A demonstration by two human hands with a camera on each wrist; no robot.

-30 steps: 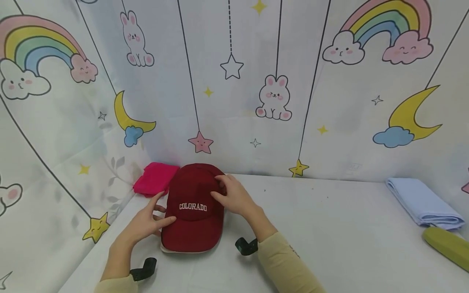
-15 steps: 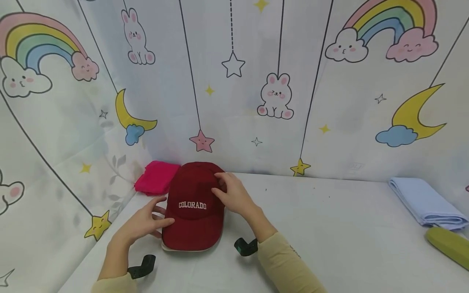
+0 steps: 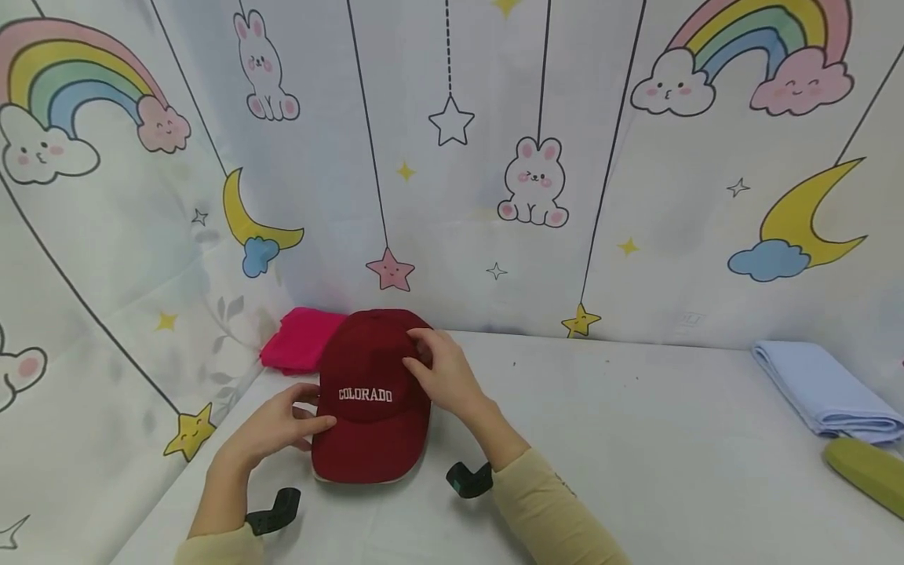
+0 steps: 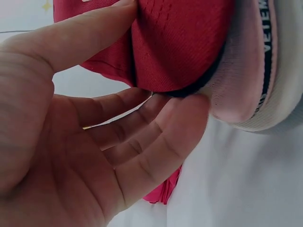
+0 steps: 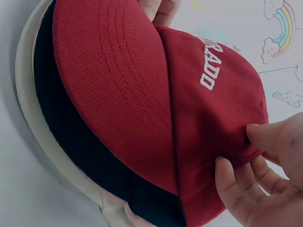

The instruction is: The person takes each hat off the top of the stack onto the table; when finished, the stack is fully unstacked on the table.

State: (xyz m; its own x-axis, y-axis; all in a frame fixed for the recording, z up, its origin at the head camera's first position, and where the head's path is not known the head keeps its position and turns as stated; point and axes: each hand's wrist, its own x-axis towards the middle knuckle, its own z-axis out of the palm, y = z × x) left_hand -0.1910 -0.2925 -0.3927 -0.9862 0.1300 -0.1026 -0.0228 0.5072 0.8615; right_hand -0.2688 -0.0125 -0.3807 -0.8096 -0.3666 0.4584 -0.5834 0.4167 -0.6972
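Observation:
A dark red baseball cap (image 3: 374, 353) with white COLORADO lettering sits on top of a stack of caps, brim towards me. Beneath it, the right wrist view shows a black brim (image 5: 85, 127) and a cream brim (image 5: 26, 71); a pale pink brim (image 4: 239, 71) shows in the left wrist view. My left hand (image 3: 271, 428) holds the red cap at its left side, thumb on top and fingers under the brim's edge. On the other side, my right hand (image 3: 445, 373) pinches the crown between thumb and fingers.
Behind the caps lies a bright pink cloth (image 3: 297, 341). A folded light blue cloth (image 3: 826, 388) and a long olive-green object (image 3: 865, 475) are at the table's right edge. A printed curtain (image 3: 452, 204) rises along the back and left side.
The red cap has shifted slightly left, and less of the pale brim shows beneath it in the head view. My right hand has moved a little left with it. The head view has tilted slightly.

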